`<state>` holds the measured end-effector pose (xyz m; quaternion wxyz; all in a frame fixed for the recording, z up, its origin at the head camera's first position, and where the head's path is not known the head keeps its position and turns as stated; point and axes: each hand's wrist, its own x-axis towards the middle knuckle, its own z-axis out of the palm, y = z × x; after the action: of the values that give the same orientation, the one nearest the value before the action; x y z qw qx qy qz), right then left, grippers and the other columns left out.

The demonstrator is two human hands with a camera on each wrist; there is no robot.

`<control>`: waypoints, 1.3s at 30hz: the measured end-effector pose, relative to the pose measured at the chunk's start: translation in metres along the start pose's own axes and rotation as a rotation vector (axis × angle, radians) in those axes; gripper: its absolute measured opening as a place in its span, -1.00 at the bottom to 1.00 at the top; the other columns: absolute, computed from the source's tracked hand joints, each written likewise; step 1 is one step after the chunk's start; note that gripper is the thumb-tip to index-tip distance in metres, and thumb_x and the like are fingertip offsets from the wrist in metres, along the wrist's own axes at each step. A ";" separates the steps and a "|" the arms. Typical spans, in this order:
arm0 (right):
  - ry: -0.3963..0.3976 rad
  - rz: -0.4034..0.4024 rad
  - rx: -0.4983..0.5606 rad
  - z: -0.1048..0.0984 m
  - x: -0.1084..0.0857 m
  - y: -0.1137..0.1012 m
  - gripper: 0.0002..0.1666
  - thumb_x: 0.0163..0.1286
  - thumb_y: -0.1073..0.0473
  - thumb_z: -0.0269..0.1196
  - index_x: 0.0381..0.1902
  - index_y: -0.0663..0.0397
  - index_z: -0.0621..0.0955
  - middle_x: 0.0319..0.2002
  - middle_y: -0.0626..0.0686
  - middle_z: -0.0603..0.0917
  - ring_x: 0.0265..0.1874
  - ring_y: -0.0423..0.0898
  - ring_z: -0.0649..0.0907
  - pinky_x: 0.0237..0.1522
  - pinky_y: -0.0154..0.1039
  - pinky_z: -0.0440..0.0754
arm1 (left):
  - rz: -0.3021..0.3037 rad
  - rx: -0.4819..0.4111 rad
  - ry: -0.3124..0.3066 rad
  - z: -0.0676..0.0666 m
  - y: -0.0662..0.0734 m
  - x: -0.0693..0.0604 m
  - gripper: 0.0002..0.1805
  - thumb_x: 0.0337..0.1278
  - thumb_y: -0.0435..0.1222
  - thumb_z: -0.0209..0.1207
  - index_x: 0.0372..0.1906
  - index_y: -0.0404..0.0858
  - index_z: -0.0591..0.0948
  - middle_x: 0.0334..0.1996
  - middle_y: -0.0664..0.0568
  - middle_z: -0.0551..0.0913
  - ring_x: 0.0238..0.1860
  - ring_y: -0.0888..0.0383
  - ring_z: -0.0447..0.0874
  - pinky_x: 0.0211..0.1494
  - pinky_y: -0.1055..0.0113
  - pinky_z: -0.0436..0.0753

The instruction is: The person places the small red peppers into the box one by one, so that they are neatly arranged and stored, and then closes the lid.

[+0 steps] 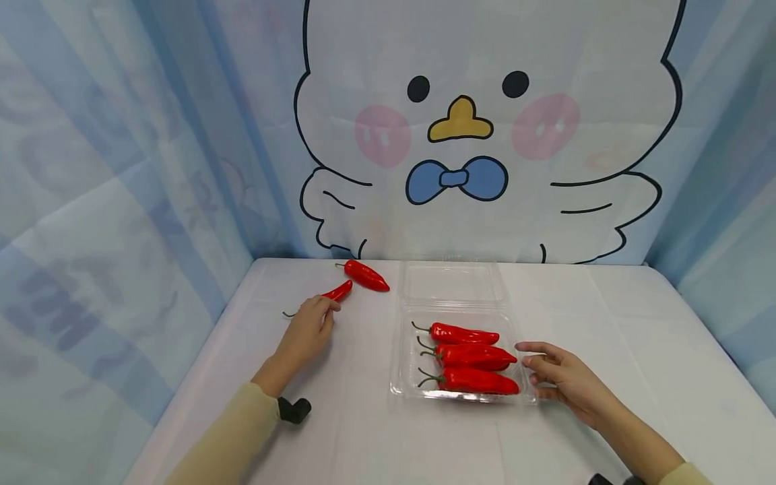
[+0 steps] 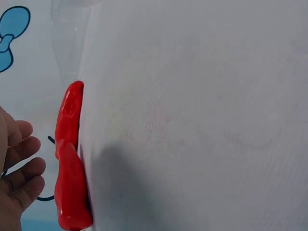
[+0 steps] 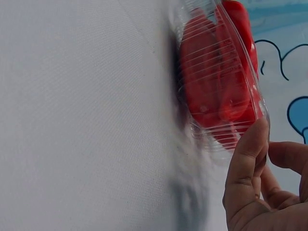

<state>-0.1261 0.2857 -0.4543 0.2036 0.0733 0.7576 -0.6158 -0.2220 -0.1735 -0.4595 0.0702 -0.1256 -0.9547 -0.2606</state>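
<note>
A red chili pepper [image 1: 340,292] lies on the table at the left, partly hidden beneath my left hand [image 1: 310,328]. In the left wrist view, the bent fingers [image 2: 26,166] of that hand hover just above the peppers with a gap between. A second loose red pepper [image 1: 366,276] lies slightly farther back. Several red peppers [image 1: 475,380] with green stems lie side by side in a clear plastic clamshell box [image 1: 403,364]. My right hand [image 1: 572,384] is at the box's right side, a fingertip touching its rim; the fingers are spread and loosely bent.
The box's clear lid [image 1: 450,283] is folded back toward the curtain. A white cloth covers the table [image 1: 358,431]. Behind it hangs a curtain [image 1: 461,229] with a cartoon bird, and blue curtains [image 1: 109,168] flank both sides.
</note>
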 end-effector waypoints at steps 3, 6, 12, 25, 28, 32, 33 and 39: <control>-0.001 -0.003 0.001 0.000 0.000 0.000 -0.31 0.62 0.03 0.14 0.52 0.28 0.26 -0.01 0.04 0.55 -0.26 -0.13 0.60 -0.24 -0.30 0.74 | 0.003 0.005 0.024 -0.004 -0.005 0.004 -0.79 0.40 -0.41 0.18 0.05 -0.28 0.64 0.08 -0.13 0.65 0.11 -0.07 0.57 0.28 0.00 0.65; -0.001 -0.005 0.002 0.000 0.000 0.001 -0.31 0.62 0.03 0.14 0.51 0.28 0.27 -0.01 0.04 0.55 -0.26 -0.13 0.60 -0.24 -0.30 0.74 | 0.006 0.010 0.065 -0.007 -0.010 0.009 -0.80 0.40 -0.40 0.17 0.04 -0.28 0.64 0.07 -0.13 0.65 0.09 -0.07 0.56 0.25 0.02 0.66; 0.001 -0.004 0.006 0.001 -0.001 -0.001 -0.31 0.61 0.03 0.15 0.51 0.28 0.27 -0.02 0.03 0.55 -0.25 -0.13 0.60 -0.24 -0.31 0.73 | -0.014 0.020 0.138 -0.010 -0.018 0.015 -0.79 0.36 -0.44 0.18 0.03 -0.32 0.63 0.08 -0.18 0.63 0.11 -0.11 0.52 0.19 0.02 0.69; 0.006 0.004 -0.007 0.001 0.000 0.000 -0.29 0.61 0.01 0.15 0.52 0.26 0.27 0.02 0.07 0.55 -0.24 -0.13 0.59 -0.22 -0.30 0.74 | -0.132 0.087 0.077 -0.005 -0.030 0.015 -0.79 0.42 -0.42 0.14 0.06 -0.36 0.62 0.06 -0.25 0.63 0.08 -0.17 0.53 0.20 -0.01 0.66; 0.008 0.006 -0.009 0.001 0.000 0.000 -0.29 0.61 0.01 0.16 0.52 0.26 0.27 0.04 0.08 0.54 -0.25 -0.13 0.59 -0.23 -0.30 0.74 | -0.139 0.080 0.091 -0.004 -0.032 0.014 -0.79 0.40 -0.42 0.19 0.06 -0.34 0.62 0.05 -0.23 0.64 0.08 -0.15 0.52 0.19 0.01 0.67; 0.011 0.010 -0.012 0.001 -0.001 -0.001 -0.29 0.61 0.02 0.15 0.52 0.26 0.27 0.04 0.09 0.54 -0.25 -0.13 0.59 -0.23 -0.31 0.73 | -0.152 0.056 0.109 -0.002 -0.035 0.015 -0.74 0.36 -0.42 0.22 0.09 -0.33 0.60 0.08 -0.24 0.61 0.10 -0.15 0.49 0.21 0.00 0.66; 0.011 0.011 -0.012 0.002 -0.001 -0.001 -0.29 0.61 0.02 0.15 0.52 0.27 0.27 0.04 0.09 0.54 -0.25 -0.12 0.59 -0.23 -0.30 0.74 | -0.155 0.051 0.108 -0.002 -0.036 0.014 -0.74 0.36 -0.42 0.22 0.09 -0.34 0.60 0.09 -0.25 0.60 0.11 -0.15 0.49 0.22 0.00 0.66; 0.009 0.006 -0.012 0.001 -0.001 -0.001 -0.29 0.61 0.02 0.15 0.52 0.27 0.26 0.04 0.10 0.54 -0.26 -0.12 0.59 -0.23 -0.30 0.73 | -0.180 0.027 0.093 0.001 -0.040 0.014 -0.73 0.35 -0.40 0.23 0.09 -0.33 0.57 0.12 -0.26 0.57 0.12 -0.15 0.48 0.20 0.00 0.68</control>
<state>-0.1256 0.2845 -0.4535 0.2026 0.0771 0.7620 -0.6102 -0.2467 -0.2028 -0.4767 0.0924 -0.0260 -0.9612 -0.2588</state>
